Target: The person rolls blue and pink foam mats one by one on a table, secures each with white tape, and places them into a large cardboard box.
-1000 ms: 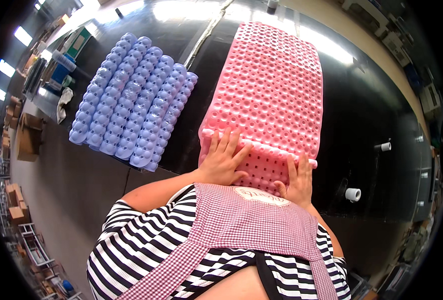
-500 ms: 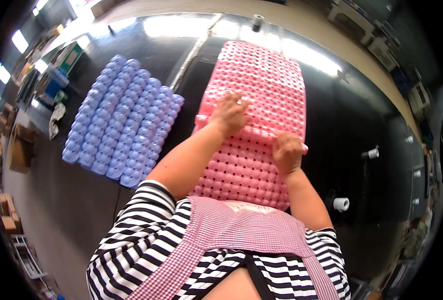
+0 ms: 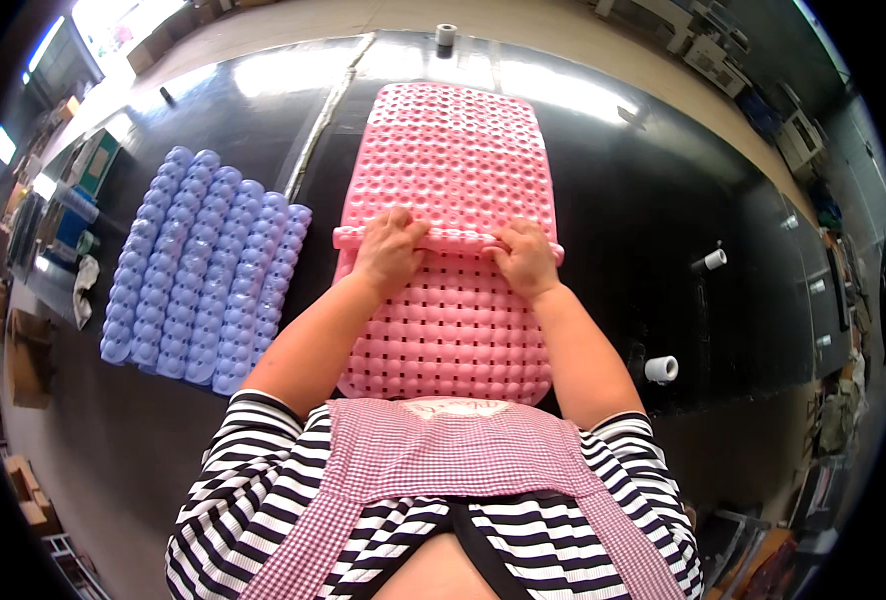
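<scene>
A pink bubbled bath mat (image 3: 453,155) lies in front of me, with a tight rolled edge (image 3: 455,240) running across it. My left hand (image 3: 389,250) has its fingers curled over the left part of this roll. Toward its right end, my right hand (image 3: 525,258) grips the same roll, thumb on the near side. Between the roll and my apron shows a pink surface of rounded bumps with small square holes (image 3: 443,335); whether it is the same mat or another beneath, I cannot tell.
Several rolled blue bubbled mats (image 3: 198,270) lie side by side on the black table (image 3: 623,200) at the left. White rolls (image 3: 661,369) stick out at the right, another (image 3: 446,36) stands at the far edge. Cardboard boxes (image 3: 31,355) are at the far left.
The slanted pink roll now lies straight across the mat. My left hand has come back from the mat beyond onto the roll, and my right hand has shifted inward along it.
</scene>
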`<state>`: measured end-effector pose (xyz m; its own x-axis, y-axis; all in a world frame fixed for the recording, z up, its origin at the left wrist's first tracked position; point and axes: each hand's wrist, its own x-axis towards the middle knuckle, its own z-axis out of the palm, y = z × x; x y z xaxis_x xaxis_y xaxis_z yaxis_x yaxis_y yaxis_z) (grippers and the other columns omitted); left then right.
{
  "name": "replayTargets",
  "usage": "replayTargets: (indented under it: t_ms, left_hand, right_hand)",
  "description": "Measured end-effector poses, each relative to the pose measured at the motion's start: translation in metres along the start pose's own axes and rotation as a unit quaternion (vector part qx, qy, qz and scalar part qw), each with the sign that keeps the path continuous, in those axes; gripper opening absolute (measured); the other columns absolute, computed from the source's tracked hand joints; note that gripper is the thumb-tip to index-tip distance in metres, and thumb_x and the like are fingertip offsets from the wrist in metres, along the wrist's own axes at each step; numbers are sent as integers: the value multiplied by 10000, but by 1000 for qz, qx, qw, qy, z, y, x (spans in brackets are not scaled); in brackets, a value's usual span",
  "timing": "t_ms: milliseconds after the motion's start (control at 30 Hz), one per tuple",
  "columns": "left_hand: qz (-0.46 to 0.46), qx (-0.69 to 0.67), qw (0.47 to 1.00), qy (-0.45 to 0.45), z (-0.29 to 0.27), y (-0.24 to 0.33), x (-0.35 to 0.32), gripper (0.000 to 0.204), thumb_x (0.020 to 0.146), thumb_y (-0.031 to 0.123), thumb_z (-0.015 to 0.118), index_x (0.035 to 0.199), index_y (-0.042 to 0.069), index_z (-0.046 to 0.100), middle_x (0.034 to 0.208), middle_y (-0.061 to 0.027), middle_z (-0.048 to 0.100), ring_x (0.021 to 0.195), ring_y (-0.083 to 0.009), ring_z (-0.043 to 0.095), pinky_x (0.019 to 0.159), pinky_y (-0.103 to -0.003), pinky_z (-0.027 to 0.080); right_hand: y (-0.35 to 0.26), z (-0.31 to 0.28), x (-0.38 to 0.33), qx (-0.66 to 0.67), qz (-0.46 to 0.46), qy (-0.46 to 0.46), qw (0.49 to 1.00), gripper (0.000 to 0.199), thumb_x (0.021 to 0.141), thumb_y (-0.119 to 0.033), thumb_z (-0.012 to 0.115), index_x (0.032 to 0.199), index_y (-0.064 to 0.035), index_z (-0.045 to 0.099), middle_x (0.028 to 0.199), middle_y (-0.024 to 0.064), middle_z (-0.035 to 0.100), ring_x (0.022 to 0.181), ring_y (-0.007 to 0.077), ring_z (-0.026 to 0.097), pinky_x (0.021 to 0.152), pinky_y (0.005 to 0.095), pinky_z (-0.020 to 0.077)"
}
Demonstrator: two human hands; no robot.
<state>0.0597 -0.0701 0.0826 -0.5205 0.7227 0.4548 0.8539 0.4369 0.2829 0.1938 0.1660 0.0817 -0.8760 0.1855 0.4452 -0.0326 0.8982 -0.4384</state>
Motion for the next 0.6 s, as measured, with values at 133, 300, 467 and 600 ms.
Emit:
replayTargets:
  t_ms: [133, 300, 467, 600]
  left_hand:
    - [29, -54, 996, -60, -13, 10, -18, 344, 819, 191, 746, 1146, 110, 678, 1022, -117, 577, 988, -349, 592, 875, -492, 478]
    - [54, -40, 997, -30, -34, 58, -118, 355, 840, 210, 727, 1183, 130, 681, 1045, -89, 552, 1004, -315, 570, 909, -476, 445]
    - [32, -27, 996, -75, -33, 58, -96, 520, 897, 402, 686, 1352, 155, 638, 1352, -124, 499, 1312, -310, 411, 1137, -503, 282]
    - [50, -10, 998, -42, -7, 33, -45, 507, 919, 430, 653, 1366, 192, 632, 1360, -152, 486, 1324, -334, 398, 1160, -521, 255]
  right_hand:
    - [-22, -22, -33, -14, 3, -26, 1000, 222, 865, -252, 762, 1009, -83, 749, 957, 118, 665, 966, 349, 631, 874, 461, 504]
    - [-65, -32, -130, 52, -20, -15, 998, 335, 828, -257, 815, 1093, -92, 692, 1041, 133, 667, 950, 359, 622, 873, 446, 502]
    - [-60, -32, -128, 23, -19, -49, 998, 338, 821, -251, 812, 1087, -81, 694, 1095, 117, 653, 1026, 332, 599, 954, 444, 449]
    - [-101, -31, -105, -88, -20, -59, 994, 462, 851, -206, 754, 1292, -106, 659, 1365, 158, 575, 1278, 373, 513, 1126, 512, 345]
